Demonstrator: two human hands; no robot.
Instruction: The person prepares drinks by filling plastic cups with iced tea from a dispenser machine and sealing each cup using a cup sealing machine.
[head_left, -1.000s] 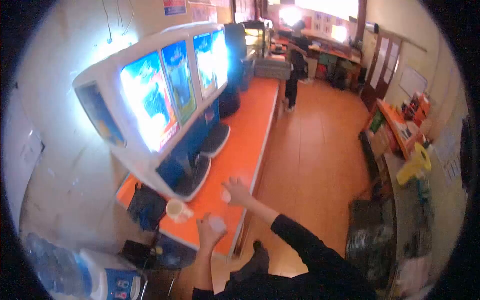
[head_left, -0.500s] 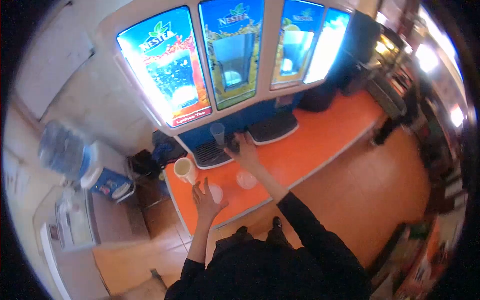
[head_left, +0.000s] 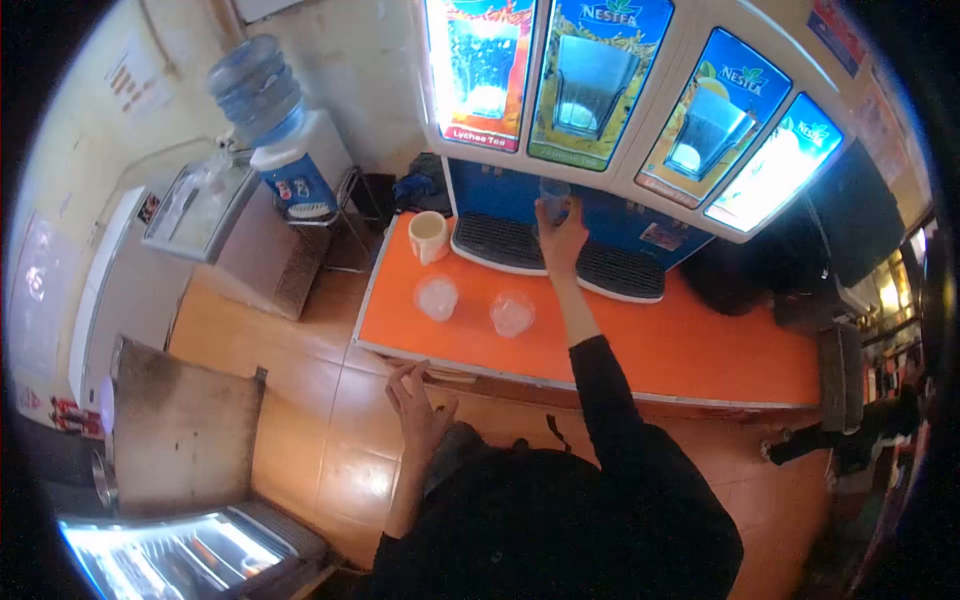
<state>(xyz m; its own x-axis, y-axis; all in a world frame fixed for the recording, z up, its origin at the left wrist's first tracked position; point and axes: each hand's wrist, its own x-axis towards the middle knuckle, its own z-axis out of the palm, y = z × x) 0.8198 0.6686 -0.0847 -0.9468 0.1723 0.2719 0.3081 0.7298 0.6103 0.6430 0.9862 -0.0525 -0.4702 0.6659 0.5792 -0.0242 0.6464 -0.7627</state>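
My right hand (head_left: 562, 235) is wrapped round a clear cup (head_left: 554, 190), held up at the front of the drink dispenser (head_left: 620, 170), above its black drip trays (head_left: 500, 243). Two clear cups with pale contents, one on the left (head_left: 437, 298) and one on the right (head_left: 512, 313), stand on the orange counter (head_left: 620, 345). A cream mug (head_left: 429, 237) stands beside the left drip tray. My left hand (head_left: 420, 405) is below the counter's front edge, fingers apart and holding nothing.
A water dispenser (head_left: 295, 175) with a blue bottle stands at the left, beside a glass-topped case (head_left: 200, 210). A lit display (head_left: 180, 555) is at the lower left. Another person's dark-clothed legs (head_left: 850, 435) show at the right.
My right hand has closed round the clear cup and raised it to the dispenser. My left hand has drawn back from the left cup. The view has turned left.
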